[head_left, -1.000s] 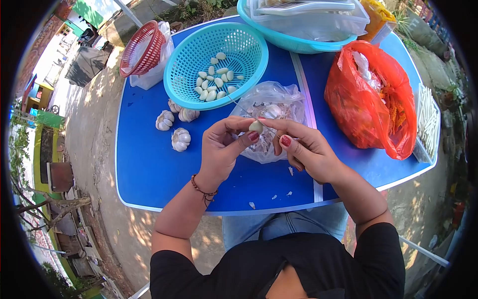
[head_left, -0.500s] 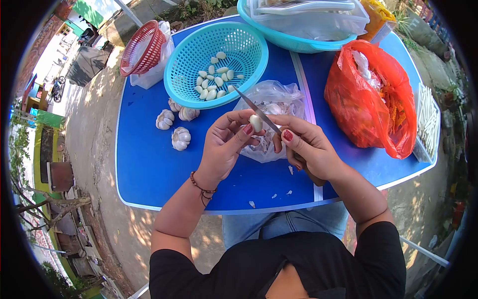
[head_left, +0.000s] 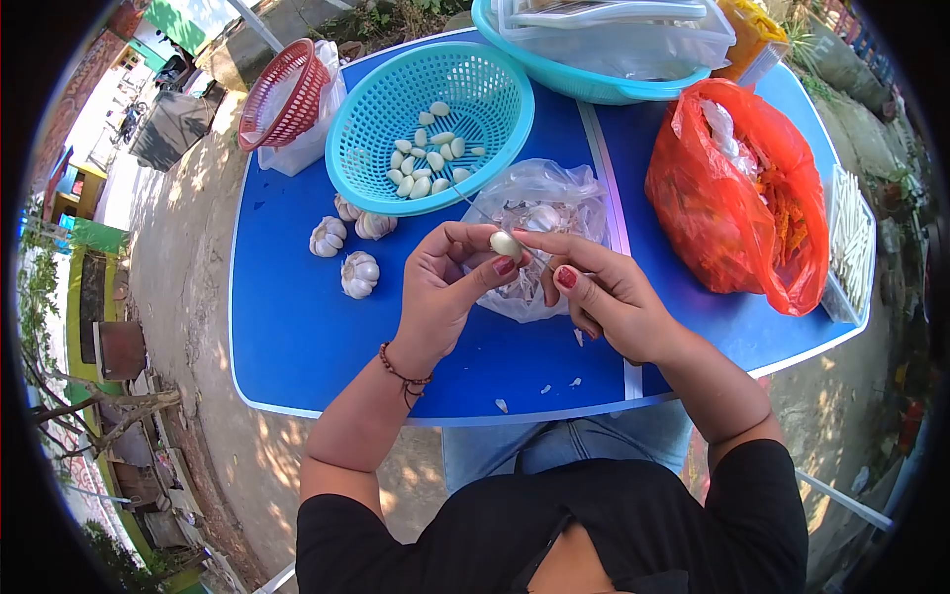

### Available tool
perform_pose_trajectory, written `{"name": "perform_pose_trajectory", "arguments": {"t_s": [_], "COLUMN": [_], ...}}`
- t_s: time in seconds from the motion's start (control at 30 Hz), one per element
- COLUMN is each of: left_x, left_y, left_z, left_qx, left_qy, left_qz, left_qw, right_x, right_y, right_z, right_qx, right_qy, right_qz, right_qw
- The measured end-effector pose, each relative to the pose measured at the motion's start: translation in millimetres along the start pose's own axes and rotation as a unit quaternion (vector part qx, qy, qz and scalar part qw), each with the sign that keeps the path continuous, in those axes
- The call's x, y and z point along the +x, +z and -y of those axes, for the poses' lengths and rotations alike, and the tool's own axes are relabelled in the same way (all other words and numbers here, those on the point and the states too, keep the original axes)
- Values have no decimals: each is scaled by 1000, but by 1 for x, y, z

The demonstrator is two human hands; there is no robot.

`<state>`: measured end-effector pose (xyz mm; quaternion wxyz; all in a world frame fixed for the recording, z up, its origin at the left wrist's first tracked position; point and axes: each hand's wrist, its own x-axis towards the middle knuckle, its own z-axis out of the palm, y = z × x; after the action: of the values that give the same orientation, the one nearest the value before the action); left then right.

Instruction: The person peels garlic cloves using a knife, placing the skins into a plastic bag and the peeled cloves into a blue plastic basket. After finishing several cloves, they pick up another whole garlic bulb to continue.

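My left hand [head_left: 450, 272] pinches a pale, peeled-looking garlic clove [head_left: 504, 243] between thumb and fingers. Close beside it, my right hand [head_left: 609, 297] is closed on a knife [head_left: 481, 210], whose blade shows edge-on as a thin line behind the clove; its handle is mostly hidden by the hand. Under both hands sits a clear plastic bag [head_left: 584, 198] with garlic skins and a bulb inside. To the left, several whole garlic bulbs [head_left: 360, 275] lie on the blue table [head_left: 297, 346]. Peeled cloves [head_left: 421, 163] rest in a turquoise colander [head_left: 356, 119] beyond my hands.
A red plastic bag [head_left: 683, 218] of orange-red contents stands at the right, beside a box of white sticks [head_left: 849, 233]. At the back are a turquoise basin [head_left: 594, 91] with plastic containers and a yellow-orange packet [head_left: 752, 40]. A red basket [head_left: 297, 109] sits back left.
The knife blade has turned from showing its flat side to nearly edge-on. The clove has tilted and shifted slightly left in my fingers. Both hands stay almost in place.
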<state>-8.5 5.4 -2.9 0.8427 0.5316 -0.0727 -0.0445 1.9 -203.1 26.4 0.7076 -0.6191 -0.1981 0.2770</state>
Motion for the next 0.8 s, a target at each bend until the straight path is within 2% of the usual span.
{"name": "perform_pose_trajectory", "arguments": {"t_s": [0.4, 0.6, 0.7, 0.8], "left_x": [-1, -1, 0, 0], "left_y": [0, 1, 1, 1], "left_z": [3, 1, 3, 2], "left_qx": [48, 28, 18, 4], "left_qy": [39, 15, 23, 2], "left_qz": [-8, 0, 11, 1], "left_qw": [998, 999, 1000, 1000], "right_x": [0, 1, -1, -1], "right_y": [4, 3, -1, -2], "right_z": [6, 5, 7, 6], "right_qx": [-24, -29, -9, 4], "right_qy": [-6, -9, 62, 66], "right_qz": [-14, -15, -21, -14], "right_qw": [1000, 999, 998, 998]}}
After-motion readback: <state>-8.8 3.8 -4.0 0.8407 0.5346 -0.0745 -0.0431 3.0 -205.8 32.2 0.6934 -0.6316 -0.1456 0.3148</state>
